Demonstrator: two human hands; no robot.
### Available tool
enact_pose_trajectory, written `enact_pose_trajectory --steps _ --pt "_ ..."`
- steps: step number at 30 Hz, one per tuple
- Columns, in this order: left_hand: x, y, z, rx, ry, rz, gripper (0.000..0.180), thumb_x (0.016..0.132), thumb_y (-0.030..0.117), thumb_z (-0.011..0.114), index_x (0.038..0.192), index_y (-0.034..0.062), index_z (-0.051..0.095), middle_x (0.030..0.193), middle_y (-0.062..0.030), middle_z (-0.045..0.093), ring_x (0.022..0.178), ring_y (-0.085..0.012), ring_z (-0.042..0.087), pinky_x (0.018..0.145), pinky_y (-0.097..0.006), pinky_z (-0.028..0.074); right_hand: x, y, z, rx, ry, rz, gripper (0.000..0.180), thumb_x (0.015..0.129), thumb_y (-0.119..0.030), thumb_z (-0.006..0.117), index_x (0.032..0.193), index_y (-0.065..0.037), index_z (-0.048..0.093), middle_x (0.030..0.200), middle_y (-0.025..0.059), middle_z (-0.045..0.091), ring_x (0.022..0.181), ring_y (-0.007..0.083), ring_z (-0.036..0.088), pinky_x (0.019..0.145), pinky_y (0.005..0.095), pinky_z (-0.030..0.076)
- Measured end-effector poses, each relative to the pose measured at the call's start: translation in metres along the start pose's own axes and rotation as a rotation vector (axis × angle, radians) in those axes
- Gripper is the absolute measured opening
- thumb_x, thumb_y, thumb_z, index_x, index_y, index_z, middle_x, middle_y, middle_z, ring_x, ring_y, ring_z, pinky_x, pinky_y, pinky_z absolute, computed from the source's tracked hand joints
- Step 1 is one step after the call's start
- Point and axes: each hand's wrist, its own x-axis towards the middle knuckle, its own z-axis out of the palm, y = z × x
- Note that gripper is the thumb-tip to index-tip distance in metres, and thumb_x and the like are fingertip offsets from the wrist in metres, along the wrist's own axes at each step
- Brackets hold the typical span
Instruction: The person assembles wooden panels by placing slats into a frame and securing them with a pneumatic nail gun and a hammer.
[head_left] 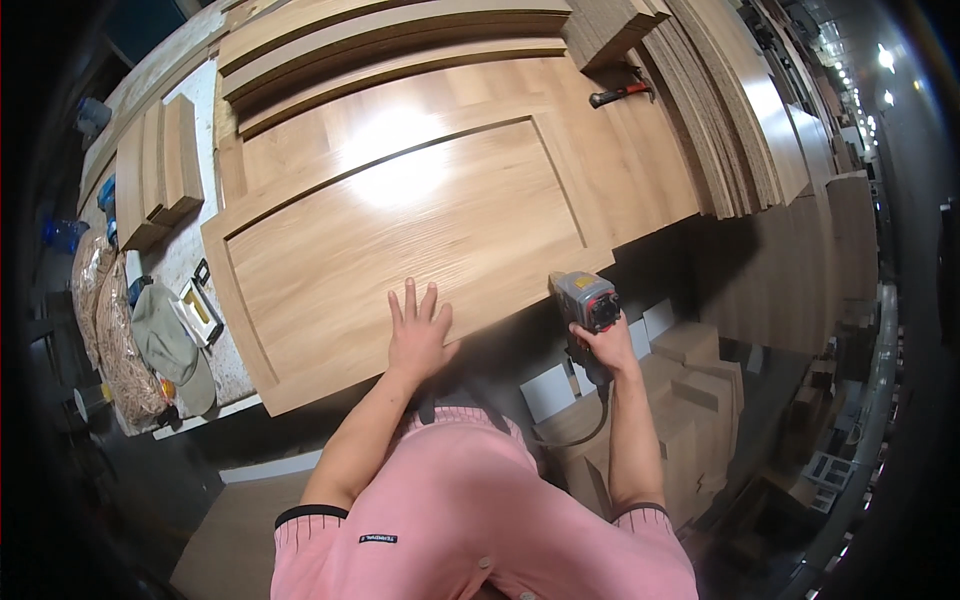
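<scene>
A framed wooden panel [345, 235] lies flat at the centre of the bench, a pale, straight-grained rectangle with a raised border around a sunken field. Lamplight glares off its smooth, satiny face toward twelve o'clock.

At the panel's six o'clock, the left hand [418, 335] lies palm down near the close edge, fingers spread over the wood. At four o'clock, the right hand [612, 350] is wrapped around the handle of a grey-and-black power tool [585, 295] with red accents. Its front end is at the panel's edge; whether it touches is hard to tell. A dark, curved hose [590, 432] hangs below it.

Beneath the panel, a broad wood-grain sheet [650, 175] reaches out toward two o'clock, bearing a hammer [622, 95] with a red-and-black handle. Beyond, also at two o'clock, rise stacked boards [700, 110] with rough, speckled brown edges.

Long, straight-edged planks [400, 45] are piled at twelve o'clock, and shorter wood pieces [160, 165] sit together at ten. At eight o'clock lie a limp grey-green cloth cap [165, 340] and a crinkled, clear-wrapped tan bundle [125, 370].
</scene>
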Motion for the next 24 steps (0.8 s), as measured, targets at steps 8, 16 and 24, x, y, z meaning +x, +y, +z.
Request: enact_pose_trajectory --steps 8,16,24 --pt "0.001 0.003 0.001 0.018 0.007 -0.001 0.066 0.074 0.044 0.083 0.129 0.0123 0.062 0.157 -0.02 0.039 0.152 -0.0513 0.018 0.12 -0.073 0.012 0.006 0.003 -0.011 0.004 -0.097 0.047 0.07 0.073 -0.009 0.084 0.137 -0.001 0.055 0.115 0.0086 0.067 0.108 0.0183 0.063 0.099 0.0339 0.05" --pt "0.0 0.005 -0.001 0.024 0.01 -0.004 0.067 0.074 0.043 0.083 0.129 0.0118 0.062 0.157 -0.0201 0.04 0.152 -0.051 0.018 0.12 -0.072 0.012 0.014 0.004 -0.015 -0.003 -0.188 0.086 0.076 0.074 -0.009 0.084 0.143 -0.004 0.052 0.112 0.0077 0.064 0.106 0.0159 0.061 0.1 0.032 0.049" --pt "-0.004 0.004 -0.003 -0.033 0.082 0.029 0.066 0.073 0.038 0.083 0.128 0.0101 0.061 0.141 -0.0165 0.051 0.138 -0.0393 0.04 0.119 -0.062 0.024 -0.021 -0.008 -0.036 0.02 0.032 -0.072 0.089 0.073 0.001 0.08 0.153 -0.013 0.043 0.129 0.0108 0.064 0.119 0.0212 0.062 0.104 0.0342 0.048"
